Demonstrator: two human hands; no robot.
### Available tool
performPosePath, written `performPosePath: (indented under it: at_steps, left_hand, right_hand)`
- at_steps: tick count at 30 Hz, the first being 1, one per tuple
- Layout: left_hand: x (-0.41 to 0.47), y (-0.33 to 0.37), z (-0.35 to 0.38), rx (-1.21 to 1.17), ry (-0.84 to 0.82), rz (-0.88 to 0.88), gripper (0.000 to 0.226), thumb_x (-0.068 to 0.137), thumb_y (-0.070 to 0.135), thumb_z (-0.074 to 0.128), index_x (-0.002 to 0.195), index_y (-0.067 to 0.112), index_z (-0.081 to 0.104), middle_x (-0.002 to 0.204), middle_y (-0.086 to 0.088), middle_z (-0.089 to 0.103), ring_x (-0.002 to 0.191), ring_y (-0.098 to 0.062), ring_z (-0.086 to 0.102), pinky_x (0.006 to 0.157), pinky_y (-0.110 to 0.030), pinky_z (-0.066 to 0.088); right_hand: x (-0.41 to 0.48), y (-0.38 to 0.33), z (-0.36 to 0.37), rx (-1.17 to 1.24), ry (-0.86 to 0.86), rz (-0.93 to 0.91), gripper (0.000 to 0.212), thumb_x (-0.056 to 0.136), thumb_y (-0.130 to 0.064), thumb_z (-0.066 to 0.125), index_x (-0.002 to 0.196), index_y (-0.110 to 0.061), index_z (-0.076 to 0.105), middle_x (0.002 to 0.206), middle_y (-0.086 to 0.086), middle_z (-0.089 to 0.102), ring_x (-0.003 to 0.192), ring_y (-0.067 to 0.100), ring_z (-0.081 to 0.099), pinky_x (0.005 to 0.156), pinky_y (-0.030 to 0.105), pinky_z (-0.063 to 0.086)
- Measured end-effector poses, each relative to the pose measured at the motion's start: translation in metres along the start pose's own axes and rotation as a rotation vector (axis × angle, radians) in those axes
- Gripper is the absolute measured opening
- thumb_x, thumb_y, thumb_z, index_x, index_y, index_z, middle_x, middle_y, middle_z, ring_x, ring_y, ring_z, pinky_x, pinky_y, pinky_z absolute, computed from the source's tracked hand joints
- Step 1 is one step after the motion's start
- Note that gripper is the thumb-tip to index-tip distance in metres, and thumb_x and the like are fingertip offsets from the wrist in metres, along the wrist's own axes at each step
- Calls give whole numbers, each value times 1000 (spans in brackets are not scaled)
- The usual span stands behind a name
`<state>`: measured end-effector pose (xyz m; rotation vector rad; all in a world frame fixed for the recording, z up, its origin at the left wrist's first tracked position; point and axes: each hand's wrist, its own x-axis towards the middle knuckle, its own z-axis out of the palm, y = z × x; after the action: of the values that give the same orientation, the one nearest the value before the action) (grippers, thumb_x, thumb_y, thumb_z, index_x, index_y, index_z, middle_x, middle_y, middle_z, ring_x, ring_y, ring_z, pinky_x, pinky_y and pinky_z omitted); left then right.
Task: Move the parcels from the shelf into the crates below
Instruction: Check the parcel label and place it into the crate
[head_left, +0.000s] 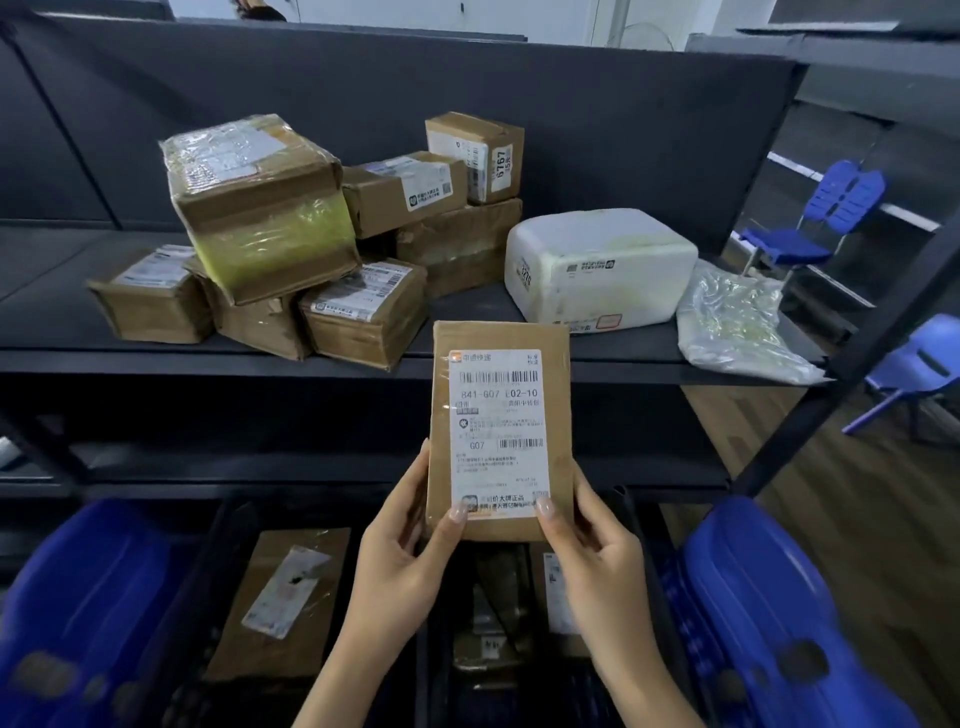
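Note:
I hold a flat brown cardboard parcel (500, 415) upright in front of the shelf, its white shipping label facing me. My left hand (402, 551) grips its lower left corner and my right hand (592, 561) its lower right corner. On the dark shelf (613, 349) behind it lies a pile of several brown boxes (270, 208), a white wrapped parcel (597, 265) and a clear plastic bag (737, 322). Below my hands stand dark crates: the left crate (208, 597) holds a flat brown parcel (285, 597), the middle crate (639, 530) holds more parcels (498, 613).
Blue crates sit at the lower left (78, 597) and lower right (753, 597). A dark shelf post (857, 338) slants down on the right. Blue chairs (826, 218) stand on the wooden floor beyond it. A lower shelf board (311, 467) runs just above the crates.

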<state>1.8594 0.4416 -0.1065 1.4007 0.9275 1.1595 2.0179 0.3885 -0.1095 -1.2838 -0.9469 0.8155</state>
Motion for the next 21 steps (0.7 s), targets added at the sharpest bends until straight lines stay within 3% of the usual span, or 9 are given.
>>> performPosePath:
  at_steps: [7, 13, 21]
  left_hand:
    - [-18, -3, 2, 35, 16, -18, 59, 77, 34, 64, 132, 37, 43, 129, 12, 61, 119, -3, 57, 91, -12, 47]
    - [-24, -3, 11, 23, 13, -35, 63, 78, 28, 64, 136, 29, 42, 124, 18, 64, 115, 0, 59, 85, -8, 47]
    - [-30, -4, 27, 54, 33, -42, 63, 79, 28, 64, 138, 26, 41, 126, 7, 64, 115, -2, 59, 87, -11, 48]
  right_hand:
    - [-13, 3, -6, 17, -17, 30, 59, 81, -28, 65, 137, -24, 47, 113, -24, 67, 108, -7, 60, 82, 5, 46]
    - [-16, 4, -16, 42, 3, 45, 57, 79, -27, 64, 134, -22, 51, 109, -19, 70, 104, -4, 63, 79, 6, 48]
    - [-13, 8, -30, -10, -3, 48, 55, 80, -34, 62, 133, -27, 50, 102, -32, 67, 100, -10, 62, 78, 3, 45]
